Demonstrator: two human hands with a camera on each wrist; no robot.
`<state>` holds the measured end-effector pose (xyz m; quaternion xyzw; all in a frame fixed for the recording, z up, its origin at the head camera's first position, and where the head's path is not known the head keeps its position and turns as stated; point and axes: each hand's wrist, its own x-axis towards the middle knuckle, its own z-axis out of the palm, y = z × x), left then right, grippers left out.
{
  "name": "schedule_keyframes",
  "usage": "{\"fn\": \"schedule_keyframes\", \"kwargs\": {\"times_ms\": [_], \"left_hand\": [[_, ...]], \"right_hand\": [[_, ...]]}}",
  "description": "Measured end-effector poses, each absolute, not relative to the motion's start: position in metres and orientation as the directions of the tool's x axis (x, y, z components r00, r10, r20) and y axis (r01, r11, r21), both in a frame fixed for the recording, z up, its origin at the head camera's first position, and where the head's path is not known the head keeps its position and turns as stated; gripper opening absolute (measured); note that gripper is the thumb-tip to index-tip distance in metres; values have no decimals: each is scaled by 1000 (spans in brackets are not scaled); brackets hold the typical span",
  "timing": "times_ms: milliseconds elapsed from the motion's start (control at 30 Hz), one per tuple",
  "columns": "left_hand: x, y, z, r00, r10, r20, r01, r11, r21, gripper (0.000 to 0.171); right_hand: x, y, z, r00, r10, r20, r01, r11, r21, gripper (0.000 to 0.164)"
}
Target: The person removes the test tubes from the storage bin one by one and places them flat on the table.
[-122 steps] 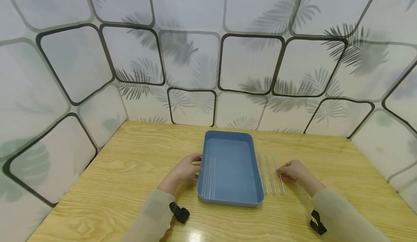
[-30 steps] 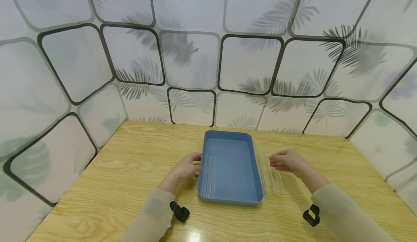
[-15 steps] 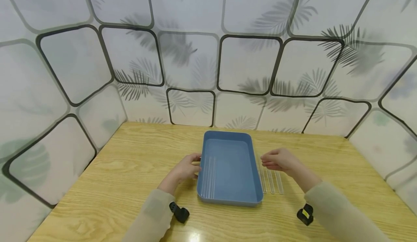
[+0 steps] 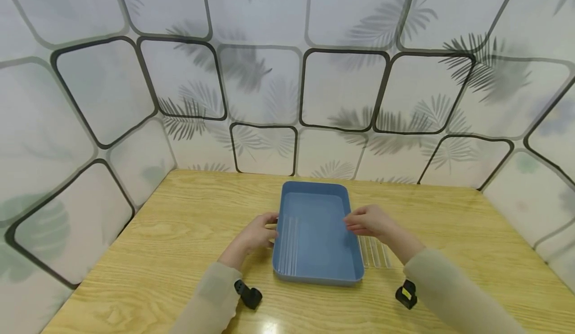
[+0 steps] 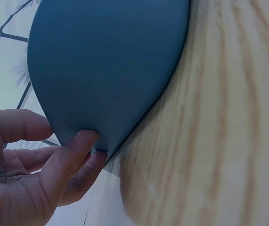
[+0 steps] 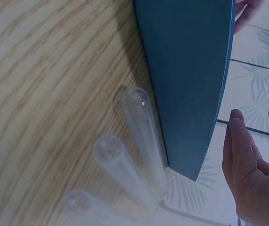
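A blue rectangular tray lies on the wooden table, with several clear test tubes side by side along the left of its floor. Three more clear test tubes lie on the table beside the tray's right wall; their rounded ends show in the right wrist view. My left hand touches the outside of the tray's left wall with its fingertips. Over the tray's right rim hovers my right hand, fingers together and holding nothing; it hides the far part of the tubes on the table.
Light wood tabletop stretches around the tray. A patterned cloth wall closes off the back and both sides. Each sleeve carries a black wrist camera, such as the left one.
My right hand has left the outermost tube on the table and moved leftward over the others to the tray's right rim. The left hand, tray and tubes have stayed put.
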<state>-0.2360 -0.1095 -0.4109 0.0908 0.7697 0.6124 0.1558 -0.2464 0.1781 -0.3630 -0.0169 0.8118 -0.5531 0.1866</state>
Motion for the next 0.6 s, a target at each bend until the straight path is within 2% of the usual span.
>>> {"fn": "schedule_keyframes", "kwargs": {"times_ms": [600], "left_hand": [[-237,-109,-414,-933,336,-127,-49,232,972,54]], "right_hand": [[-248,155,-378,-921,-243,-304,199,379,-904,36]]}}
